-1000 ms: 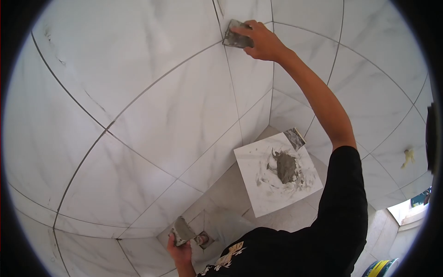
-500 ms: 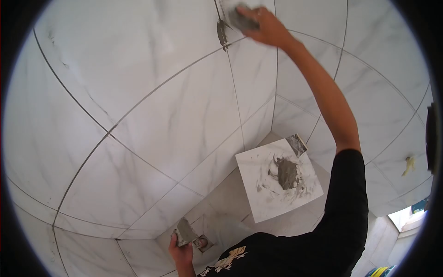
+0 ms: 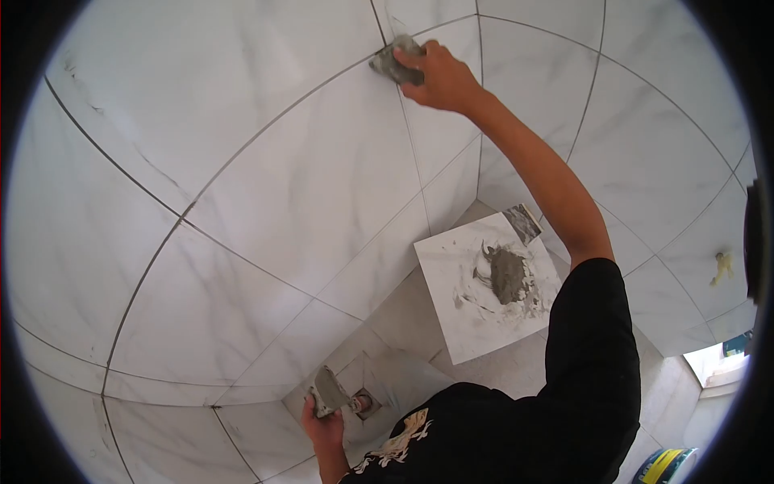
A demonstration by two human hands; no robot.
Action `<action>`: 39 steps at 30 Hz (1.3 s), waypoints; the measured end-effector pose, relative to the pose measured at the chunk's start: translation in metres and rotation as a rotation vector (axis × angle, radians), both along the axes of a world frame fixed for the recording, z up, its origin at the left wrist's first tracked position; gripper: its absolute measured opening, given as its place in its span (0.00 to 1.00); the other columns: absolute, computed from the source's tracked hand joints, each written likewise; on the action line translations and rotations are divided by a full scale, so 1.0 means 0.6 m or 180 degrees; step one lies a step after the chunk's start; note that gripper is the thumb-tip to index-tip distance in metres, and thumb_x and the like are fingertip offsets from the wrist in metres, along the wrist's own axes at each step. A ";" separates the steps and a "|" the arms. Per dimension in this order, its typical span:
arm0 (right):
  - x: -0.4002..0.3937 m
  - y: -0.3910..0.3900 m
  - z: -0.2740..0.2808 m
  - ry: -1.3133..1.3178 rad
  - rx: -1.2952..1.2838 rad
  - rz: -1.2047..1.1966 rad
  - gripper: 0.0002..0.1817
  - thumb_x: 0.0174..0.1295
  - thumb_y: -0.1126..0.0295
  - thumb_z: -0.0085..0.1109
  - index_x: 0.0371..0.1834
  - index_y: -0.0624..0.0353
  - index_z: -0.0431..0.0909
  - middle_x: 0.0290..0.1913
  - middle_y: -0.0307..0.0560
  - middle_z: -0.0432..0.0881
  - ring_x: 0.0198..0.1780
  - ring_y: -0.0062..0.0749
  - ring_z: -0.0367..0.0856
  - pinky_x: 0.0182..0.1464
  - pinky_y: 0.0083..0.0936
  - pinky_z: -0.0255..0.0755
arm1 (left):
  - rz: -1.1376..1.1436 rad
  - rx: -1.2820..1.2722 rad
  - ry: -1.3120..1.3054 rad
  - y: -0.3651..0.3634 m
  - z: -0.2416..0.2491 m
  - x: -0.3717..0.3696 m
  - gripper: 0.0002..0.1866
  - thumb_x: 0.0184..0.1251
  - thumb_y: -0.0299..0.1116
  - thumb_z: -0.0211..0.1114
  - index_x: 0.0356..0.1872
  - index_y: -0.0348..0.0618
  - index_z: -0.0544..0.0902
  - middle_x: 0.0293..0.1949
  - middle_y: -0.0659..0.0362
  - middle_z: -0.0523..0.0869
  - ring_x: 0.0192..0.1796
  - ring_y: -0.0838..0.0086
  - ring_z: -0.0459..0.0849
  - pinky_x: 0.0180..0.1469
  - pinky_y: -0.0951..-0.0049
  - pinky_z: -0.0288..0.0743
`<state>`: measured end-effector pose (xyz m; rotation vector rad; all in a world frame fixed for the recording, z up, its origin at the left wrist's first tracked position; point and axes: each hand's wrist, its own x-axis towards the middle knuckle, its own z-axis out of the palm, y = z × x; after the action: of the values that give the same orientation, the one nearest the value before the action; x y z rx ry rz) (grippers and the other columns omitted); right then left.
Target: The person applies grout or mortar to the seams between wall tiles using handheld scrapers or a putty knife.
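Note:
My right hand (image 3: 443, 77) is closed around a grey-smeared hand pad (image 3: 397, 60), whose exact kind I cannot make out. The pad rests against the marbled white wall tiles (image 3: 355, 137), over a crossing of joints. Low on the left, my left hand (image 3: 324, 423) grips a small flat piece coated with grey paste (image 3: 329, 391). That piece is well away from the wall joint under my right hand. A loose square white tile (image 3: 451, 323) bears a heap of grey paste (image 3: 508, 274) with smears around it.
A dark marbled offcut (image 3: 522, 223) lies at the loose tile's far corner. Near my left hand there is a square floor recess with a round fitting (image 3: 364, 402). A bucket with a yellow band (image 3: 665, 466) stands at lower right. Something yellowish (image 3: 721, 269) sticks to the right wall.
My right hand has moved down and left with the pad, onto the joint crossing. The dark paste streak seen there before no longer shows. My left hand has shifted slightly right and up.

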<state>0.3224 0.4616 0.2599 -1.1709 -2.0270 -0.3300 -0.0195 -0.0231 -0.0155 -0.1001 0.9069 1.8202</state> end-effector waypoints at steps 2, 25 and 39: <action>0.023 -0.011 -0.018 -0.0218 -0.0278 -0.0096 0.34 0.53 0.57 0.66 0.67 0.40 0.75 0.56 0.60 0.73 0.54 0.51 0.78 0.55 0.40 0.75 | -0.0447 0.0218 0.0121 0.009 0.018 -0.012 0.16 0.72 0.39 0.57 0.54 0.42 0.80 0.52 0.58 0.87 0.54 0.70 0.85 0.52 0.69 0.82; -0.063 -0.005 0.041 0.2872 -0.1602 0.0663 0.28 0.60 0.47 0.55 0.50 0.62 0.83 0.31 0.41 0.78 0.29 0.28 0.78 0.27 0.27 0.76 | -0.0153 -0.0043 0.0104 -0.028 0.009 -0.002 0.14 0.72 0.41 0.57 0.52 0.49 0.82 0.45 0.64 0.89 0.40 0.74 0.89 0.30 0.73 0.84; -0.122 -0.074 -0.043 0.1660 0.0343 0.0993 0.37 0.61 0.56 0.64 0.73 0.54 0.64 0.56 0.71 0.67 0.48 0.55 0.79 0.50 0.38 0.77 | 0.0097 0.0283 0.0112 -0.065 0.015 0.003 0.17 0.72 0.38 0.58 0.56 0.43 0.79 0.53 0.60 0.86 0.54 0.72 0.85 0.55 0.71 0.80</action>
<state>0.2491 0.4169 0.2342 -0.7573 -1.6681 0.0247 -0.0177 -0.0618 -0.0066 -0.0262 0.8517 1.8929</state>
